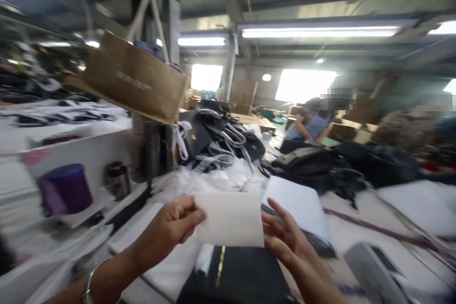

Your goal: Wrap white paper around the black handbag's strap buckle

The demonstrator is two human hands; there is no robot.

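Your left hand (180,221) pinches the left edge of a white paper sheet (231,221), upright above a black item (249,275) with a gold strip (220,266), while your right hand (290,244), fingers spread, meets its right edge, whether touching you cannot tell.

The white card (231,221) looks like smooth, matt paper, the bangle (87,285) polished metal, the gold strip (220,266) shiny metal, the purple tub (69,190) smooth plastic.

One white card (230,220), one brown bag (137,78)
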